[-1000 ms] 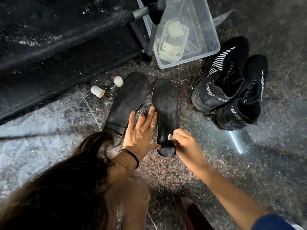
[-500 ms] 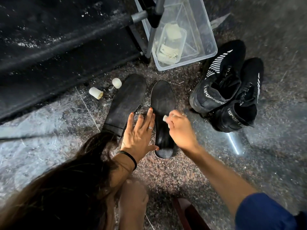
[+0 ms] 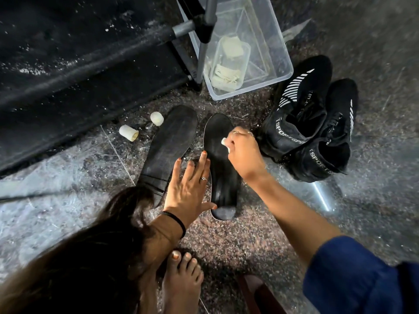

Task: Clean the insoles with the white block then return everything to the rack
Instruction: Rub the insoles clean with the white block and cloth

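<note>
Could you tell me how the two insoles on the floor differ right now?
The right insole is being worked on: the right hand rubs the white block on it while the left hand steadies its edge. The left insole lies untouched. The left insole looks dusty grey and matte; the right insole looks darker and glossier. Both are black and lie flat, toes pointing away.

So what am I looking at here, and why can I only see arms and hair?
The camera sits on a person's head and looks down, so you see their own hair and arms. Two black insoles lie on the floor. The left hand presses flat beside the right insole to steady it. The right hand pinches a small white block in its fingers and holds it on that insole. The other insole, two black shoes and a clear plastic box wait nearby.
</note>
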The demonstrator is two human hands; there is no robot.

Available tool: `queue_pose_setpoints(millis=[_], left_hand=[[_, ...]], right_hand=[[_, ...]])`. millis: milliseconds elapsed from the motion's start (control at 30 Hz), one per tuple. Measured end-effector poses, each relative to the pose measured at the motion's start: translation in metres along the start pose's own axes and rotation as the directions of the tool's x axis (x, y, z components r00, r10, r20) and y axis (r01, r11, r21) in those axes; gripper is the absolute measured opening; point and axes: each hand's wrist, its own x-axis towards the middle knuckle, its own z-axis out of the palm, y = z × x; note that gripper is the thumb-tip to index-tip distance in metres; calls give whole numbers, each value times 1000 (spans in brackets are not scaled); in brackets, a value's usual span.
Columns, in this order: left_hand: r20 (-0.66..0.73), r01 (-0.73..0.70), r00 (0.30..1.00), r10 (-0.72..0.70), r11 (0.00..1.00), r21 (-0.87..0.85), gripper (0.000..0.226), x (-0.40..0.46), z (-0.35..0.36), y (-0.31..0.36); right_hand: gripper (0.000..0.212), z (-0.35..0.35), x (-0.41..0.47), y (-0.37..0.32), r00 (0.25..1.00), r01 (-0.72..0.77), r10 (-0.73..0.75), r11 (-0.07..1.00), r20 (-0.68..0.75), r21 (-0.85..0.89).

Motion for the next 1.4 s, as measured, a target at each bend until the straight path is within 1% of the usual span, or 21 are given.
queue_pose_setpoints(millis=[100, 300, 400, 467, 567, 633, 700, 767, 867, 1000, 1033, 1067, 1133, 1167, 1200, 1233, 1300, 1400], left_hand=[[-13, -2, 1000, 2, 1000, 7, 112, -1, 1, -1], [-10, -1, 1000, 1, 1000, -1, 112, 0, 1, -1], [-6, -2, 1000, 2, 1000, 5, 113, 1, 2, -1], [0, 6, 1000, -6, 1000, -2, 113, 0, 2, 0], [-11, 10, 1000, -10, 1000, -9, 113, 0, 2, 0], [-24, 2, 1000, -2, 1000, -1, 112, 0, 2, -1], [-35, -3, 999, 3, 1000, 3, 113, -1, 3, -2], [-49, -1, 999, 1, 1000, 3, 114, -1, 4, -2], [-58, 3, 998, -3, 1000, 10, 114, -2, 4, -1], [-47, 4, 999, -4, 1000, 3, 113, -1, 3, 0], [-44, 4, 999, -4, 1000, 1, 113, 0, 3, 0], [-40, 4, 999, -4, 1000, 1, 112, 0, 3, 0], [-34, -3, 999, 2, 1000, -4, 111, 0, 3, 0], [-32, -6, 999, 5, 1000, -6, 111, 0, 2, -1], [-36, -5, 999, 4, 1000, -8, 111, 0, 2, -1], [-43, -1, 999, 1, 1000, -8, 111, 0, 3, -1], [-49, 6, 999, -6, 1000, 3, 112, 1, 4, -1], [-43, 5, 999, -5, 1000, 7, 112, 0, 5, 0]], right_hand=[[21, -1, -12, 2, 998, 62, -62, 998, 25, -6], [18, 20, -79, 12, 977, 157, -152, 987, 147, -25], [18, 24, -74, 15, 969, 161, -150, 986, 195, -38], [25, 19, -56, 11, 979, 132, -125, 991, 164, -32], [19, 9, -17, 4, 998, 66, -66, 998, 12, -16], [17, 3, 2, 0, 999, 14, -14, 1000, -32, 12], [18, 3, 7, -2, 999, -6, 7, 1000, -40, 18], [20, 9, -3, -1, 999, 42, -42, 999, -32, -12], [19, 15, -19, -1, 986, 156, -153, 987, 68, -28], [25, 7, 2, -3, 961, 255, -238, 959, 139, -120], [25, 6, 11, -4, 967, 236, -218, 961, 128, -142], [25, 5, 20, -8, 982, 173, -159, 975, 105, -140], [21, 2, 32, -16, 999, 20, -17, 997, 44, -70], [22, 1, 33, -20, 999, -19, 20, 999, 28, -47], [23, 1, 32, -23, 1000, -19, 20, 999, 17, -51], [23, 2, 27, -23, 1000, 11, -10, 999, 13, -50], [24, 7, 10, -21, 990, 135, -134, 991, 37, -17], [24, 11, -13, -15, 951, 267, -261, 964, 165, -16]])
